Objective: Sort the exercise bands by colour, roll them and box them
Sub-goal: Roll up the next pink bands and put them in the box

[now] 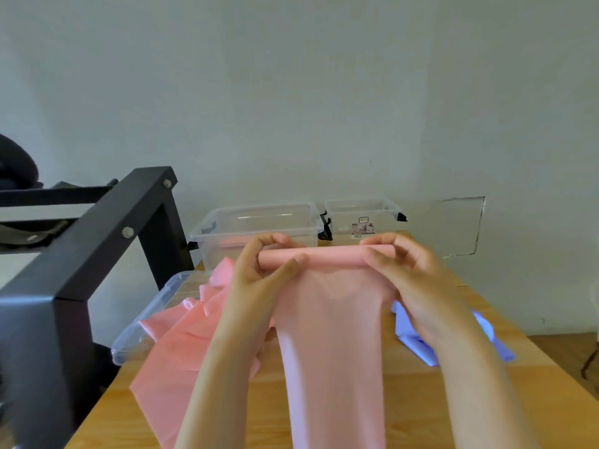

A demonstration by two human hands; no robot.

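My left hand (262, 264) and right hand (402, 267) pinching the rolled end of a pink band (330, 319) at frame centre, loose pink bands (181, 332) lower left, purple band (418, 345) right on the desk (421, 416), clear boxes (259, 222) behind.

Noted light wooden table (411, 406) set against pale wall (291, 92). Black metal frame (107, 234) with two silver bolts (128, 232) at table's left side, dark rounded item (16, 163) beyond it. Rectangular outlined patch (453, 225) low on wall, right.

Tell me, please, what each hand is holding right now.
Left hand: grips the left end of the pink band at its rolled top.
Right hand: grips the right end of the same roll.
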